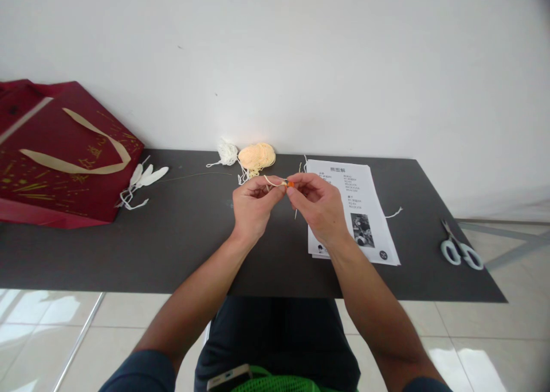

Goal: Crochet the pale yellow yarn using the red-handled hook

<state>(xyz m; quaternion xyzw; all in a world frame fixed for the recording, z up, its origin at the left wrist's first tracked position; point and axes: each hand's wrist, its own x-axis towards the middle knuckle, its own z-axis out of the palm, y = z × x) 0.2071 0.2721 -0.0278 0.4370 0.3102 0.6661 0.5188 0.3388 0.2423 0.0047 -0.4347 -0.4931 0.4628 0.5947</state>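
Note:
My left hand (254, 204) and my right hand (318, 204) meet above the table, fingertips almost touching. Thumb and fingers of the left hand pinch a strand of cream yarn (270, 181), which loops up over the fingertips. Between the right thumb and forefinger shows a small orange piece (291, 184); fingers hide most of it, so its kind is unclear. A thin pale tip (295, 214) sticks out below the right hand. Behind the hands lie a ball of pale yellow yarn (258, 155) and a smaller ball of white yarn (227, 152).
Printed sheets (369, 208) lie under and beside my right forearm. Scissors (460, 249) rest near the right edge of the dark table (180, 254). To the left stand a dark red gift bag (64, 180) and white crocheted pieces (150, 177). A white wall rises behind.

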